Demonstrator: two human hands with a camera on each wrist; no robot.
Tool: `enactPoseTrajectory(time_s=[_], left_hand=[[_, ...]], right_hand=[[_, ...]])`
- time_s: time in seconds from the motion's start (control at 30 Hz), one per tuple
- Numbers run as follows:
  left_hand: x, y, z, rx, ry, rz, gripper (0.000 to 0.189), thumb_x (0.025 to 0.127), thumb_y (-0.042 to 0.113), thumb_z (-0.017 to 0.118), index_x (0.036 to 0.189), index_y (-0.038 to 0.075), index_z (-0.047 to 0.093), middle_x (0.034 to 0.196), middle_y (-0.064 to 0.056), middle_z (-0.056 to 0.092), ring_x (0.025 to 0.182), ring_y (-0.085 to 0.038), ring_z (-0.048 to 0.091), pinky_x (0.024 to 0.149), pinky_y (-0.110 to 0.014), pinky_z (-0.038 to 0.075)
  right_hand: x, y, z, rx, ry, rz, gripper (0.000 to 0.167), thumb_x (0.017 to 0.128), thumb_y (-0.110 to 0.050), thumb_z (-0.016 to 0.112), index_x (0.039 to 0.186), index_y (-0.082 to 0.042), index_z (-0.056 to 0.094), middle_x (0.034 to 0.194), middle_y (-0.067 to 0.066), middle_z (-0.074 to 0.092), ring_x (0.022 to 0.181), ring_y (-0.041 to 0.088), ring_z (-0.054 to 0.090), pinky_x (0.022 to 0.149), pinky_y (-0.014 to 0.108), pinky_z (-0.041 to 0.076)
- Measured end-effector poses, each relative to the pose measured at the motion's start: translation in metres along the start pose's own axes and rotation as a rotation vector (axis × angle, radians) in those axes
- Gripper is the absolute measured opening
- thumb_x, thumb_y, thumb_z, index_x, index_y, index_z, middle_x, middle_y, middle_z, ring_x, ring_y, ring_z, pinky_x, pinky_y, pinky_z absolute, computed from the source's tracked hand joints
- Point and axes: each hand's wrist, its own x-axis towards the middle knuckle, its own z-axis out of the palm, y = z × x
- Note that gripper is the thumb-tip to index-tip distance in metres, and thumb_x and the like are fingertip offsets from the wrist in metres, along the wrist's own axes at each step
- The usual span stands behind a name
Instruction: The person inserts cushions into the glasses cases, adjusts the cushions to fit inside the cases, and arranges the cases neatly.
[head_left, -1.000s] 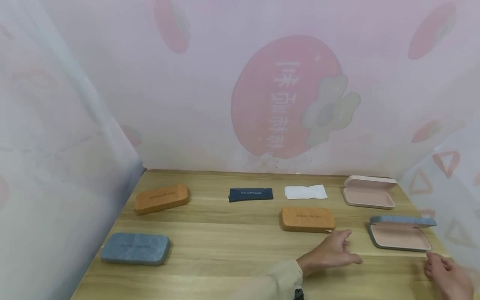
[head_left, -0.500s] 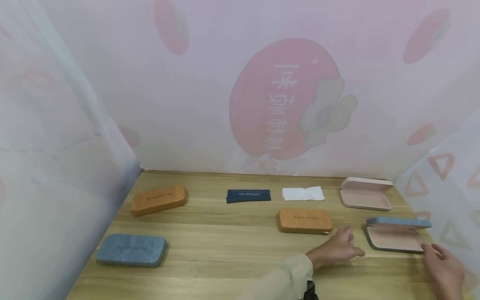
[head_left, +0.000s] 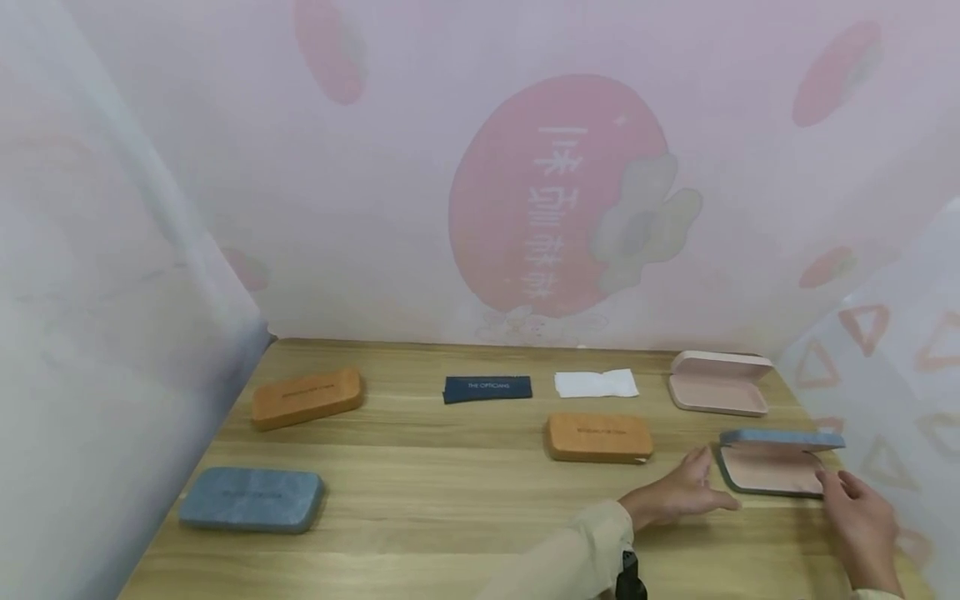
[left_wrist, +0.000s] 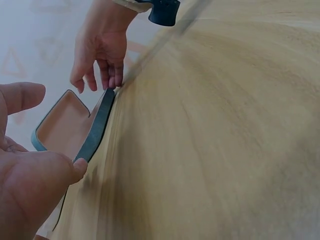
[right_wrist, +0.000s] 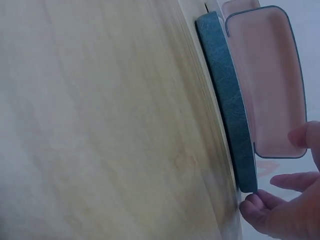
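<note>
At the right of the table lies an open blue glasses case with a pale pink lining, its lid tilted up at the back. My left hand is by the case's left end, thumb and fingers spread. In the left wrist view its thumb tip is close to the case's blue side; contact is unclear. My right hand is at the case's right end, loosely bent. In the right wrist view its lower fingertips meet the end of the base, and another fingertip overlaps the lid's inside.
An open pink glasses case sits behind the blue one. An orange case is left of my left hand, with a white cloth and dark cloth pouch behind. Another orange case and a closed blue case lie left.
My right hand has moved left and forward to the open blue case's right end. My left hand has shifted slightly right toward its left end. The view has turned a little right.
</note>
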Motion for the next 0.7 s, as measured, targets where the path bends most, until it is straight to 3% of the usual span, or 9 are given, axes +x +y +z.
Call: enactPoseTrajectory(time_s=[0.27, 0.7], left_hand=[[0.005, -0.002, 0.003, -0.001, -0.019, -0.004, 0.094, 0.093, 0.019, 0.070, 0.164, 0.017, 0.008, 0.172, -0.001, 0.002, 0.158, -0.017, 0.008, 0.126, -0.038, 0.024], [0.015, -0.005, 0.007, -0.039, -0.037, 0.019, 0.098, 0.092, 0.018, 0.071, 0.165, 0.019, 0.006, 0.172, 0.000, 0.000, 0.158, -0.014, 0.000, 0.129, -0.041, 0.011]], right_hand=[[0.011, -0.003, 0.000, -0.010, -0.035, -0.008, 0.072, 0.102, -0.045, 0.029, 0.160, -0.002, 0.019, 0.161, 0.029, 0.026, 0.147, 0.051, 0.025, 0.117, 0.061, 0.029], [0.021, -0.001, 0.004, 0.042, -0.079, 0.017, 0.078, 0.101, -0.057, 0.030, 0.160, -0.009, 0.015, 0.166, 0.020, 0.011, 0.152, 0.049, 0.014, 0.119, 0.063, 0.025]])
